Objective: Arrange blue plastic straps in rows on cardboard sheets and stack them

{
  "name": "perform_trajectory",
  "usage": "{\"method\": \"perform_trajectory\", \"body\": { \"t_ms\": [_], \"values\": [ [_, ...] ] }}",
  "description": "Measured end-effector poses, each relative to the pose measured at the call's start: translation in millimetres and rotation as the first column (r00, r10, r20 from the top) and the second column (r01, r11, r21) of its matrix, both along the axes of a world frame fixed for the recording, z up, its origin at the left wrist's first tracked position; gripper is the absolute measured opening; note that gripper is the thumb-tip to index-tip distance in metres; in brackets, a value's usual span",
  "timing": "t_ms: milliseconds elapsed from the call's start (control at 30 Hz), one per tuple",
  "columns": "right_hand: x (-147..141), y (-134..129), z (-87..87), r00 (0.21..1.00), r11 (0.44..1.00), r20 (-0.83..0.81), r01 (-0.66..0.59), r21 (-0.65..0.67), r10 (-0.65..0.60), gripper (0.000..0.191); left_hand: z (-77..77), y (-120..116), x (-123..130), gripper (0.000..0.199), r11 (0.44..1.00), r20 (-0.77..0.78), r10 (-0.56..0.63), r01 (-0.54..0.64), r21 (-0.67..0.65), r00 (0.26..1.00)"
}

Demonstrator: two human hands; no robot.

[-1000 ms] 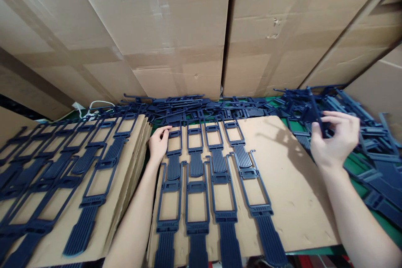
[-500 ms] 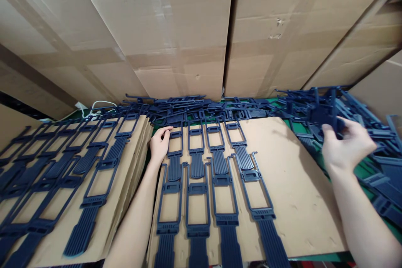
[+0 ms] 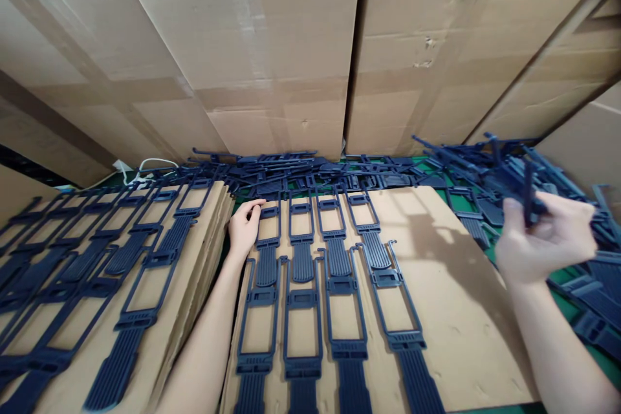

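My right hand (image 3: pixel 546 239) is raised at the right, its fingers closed on a dark blue plastic bracket (image 3: pixel 528 191), seen nearly edge-on and partly hidden by the fingers. My left hand (image 3: pixel 244 226) rests at the upper left edge of a cardboard sheet (image 3: pixel 451 310); a gap shows between thumb and forefinger, and the other fingers are mostly hidden. Beside its fingertips lies a flat dark blue plastic frame with a ribbed tongue (image 3: pixel 268 262). Several such pieces lie on this sheet in two overlapping rows, among them a rightmost lower piece (image 3: pixel 405 336).
Loose blue plastic parts (image 3: pixel 291 168) are heaped along the back and right over a green surface (image 3: pixel 565 297). At left, a cardboard stack (image 3: pixel 194 272) bears more laid-out pieces. Large cardboard boxes (image 3: pixel 281 45) stand behind, and a white cable (image 3: pixel 155 162) lies back left.
My right hand has moved slightly right and turned the bracket from broadside to nearly edge-on. The bracket's shadow now falls on the cardboard sheet. My left hand stays at the sheet's edge.
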State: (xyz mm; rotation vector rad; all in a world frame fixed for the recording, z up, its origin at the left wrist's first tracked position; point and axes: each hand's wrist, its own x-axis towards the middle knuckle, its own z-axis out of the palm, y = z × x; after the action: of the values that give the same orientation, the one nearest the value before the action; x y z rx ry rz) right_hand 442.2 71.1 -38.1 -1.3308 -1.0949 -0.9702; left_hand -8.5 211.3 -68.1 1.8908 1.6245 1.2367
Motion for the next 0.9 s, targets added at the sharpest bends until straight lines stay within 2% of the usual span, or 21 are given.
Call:
{"method": "perform_trajectory", "body": {
  "t_ms": [100, 200, 333, 433, 567, 633, 667, 733, 833, 900],
  "values": [
    [-13.7, -0.7, 3.8, 0.988, 0.990, 0.115, -0.090, -0.106, 0.103, 0.022, 0.5, -0.3, -0.1, 0.031, 1.000, -0.002, -0.003, 0.003, -0.001, 1.000],
    [-22.9, -2.7, 7.7, 0.954, 0.961, 0.205, -0.175, -0.216, 0.220, 0.026, 1.3, -0.8, 0.0, 0.031, 1.000, -0.004, 0.000, 0.000, 0.000, 1.000],
    [-28.1, -8.1, 14.4, 0.934, 0.938, 0.243, -0.186, -0.292, 0.261, 0.030, 1.9, -0.7, -0.2, 0.032, 1.000, -0.001, -0.004, 0.004, 0.002, 1.000],
    [-27.7, -15.6, 20.1, 0.940, 0.957, 0.269, -0.144, -0.250, 0.212, 0.031, 1.4, -0.2, -0.8, 0.031, 1.000, 0.002, -0.005, 0.005, 0.006, 1.000],
    [-25.1, -35.7, 24.9, 0.936, 0.984, 0.317, -0.116, -0.138, 0.155, 0.047, -1.0, 1.0, -2.7, 0.031, 1.000, 0.001, -0.010, 0.010, 0.007, 1.000],
    [-25.3, -50.1, 23.9, 0.926, 0.976, 0.333, -0.124, -0.181, 0.179, 0.054, -2.2, 1.5, -3.8, 0.031, 1.000, 0.000, -0.011, 0.011, 0.008, 1.000],
    [-26.1, -57.6, 22.2, 0.922, 0.961, 0.325, -0.132, -0.244, 0.209, 0.055, -2.7, 1.7, -4.1, 0.031, 1.000, 0.000, -0.010, 0.010, 0.008, 1.000],
    [-28.4, -71.5, 16.7, 0.914, 0.896, 0.272, -0.173, -0.408, 0.300, 0.051, -3.0, 1.6, -4.5, 0.031, 1.000, -0.001, -0.009, 0.009, 0.010, 1.000],
    [-31.6, -85.7, 5.1, 0.877, 0.736, 0.150, -0.277, -0.618, 0.456, 0.038, -2.3, 0.8, -4.1, 0.031, 1.000, 0.001, -0.010, 0.010, 0.013, 1.000],
    [-32.1, -90.1, -2.6, 0.838, 0.641, 0.112, -0.315, -0.700, 0.535, 0.033, -1.9, 0.3, -3.6, 0.031, 1.000, 0.006, -0.008, 0.008, 0.014, 1.000]
  ]
}}
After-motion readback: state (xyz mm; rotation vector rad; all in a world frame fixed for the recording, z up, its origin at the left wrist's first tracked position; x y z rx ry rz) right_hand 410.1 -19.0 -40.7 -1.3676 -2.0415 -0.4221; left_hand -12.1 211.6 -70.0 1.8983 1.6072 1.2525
